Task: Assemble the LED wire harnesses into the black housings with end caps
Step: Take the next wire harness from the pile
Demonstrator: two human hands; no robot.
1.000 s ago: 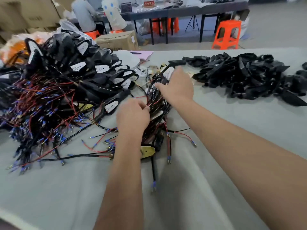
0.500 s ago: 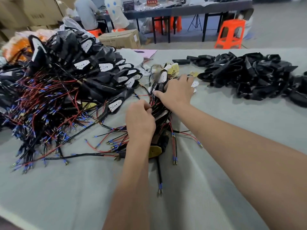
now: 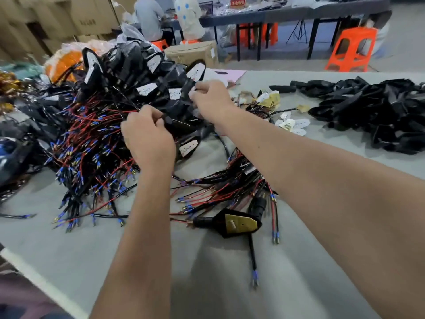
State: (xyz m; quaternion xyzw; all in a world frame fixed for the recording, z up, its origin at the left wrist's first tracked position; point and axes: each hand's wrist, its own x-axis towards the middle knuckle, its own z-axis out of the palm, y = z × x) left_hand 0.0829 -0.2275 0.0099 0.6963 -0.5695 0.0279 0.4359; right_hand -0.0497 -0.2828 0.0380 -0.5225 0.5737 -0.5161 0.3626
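Heaped at far left on the grey tabletop [image 3: 230,284]: assembled housings [image 3: 128,93] trailing red and black wires. Left hand [image 3: 148,137], grip curled around a black housing stem [image 3: 171,120]. Right hand [image 3: 212,100], grip pinching something small, perhaps an end cap, blurred. Nearer, a lone housing [image 3: 234,223] lying face up. Far right, empty black housings [image 3: 377,111] piled.

What the right hand [image 3: 212,100] pinches is blurred beyond telling.
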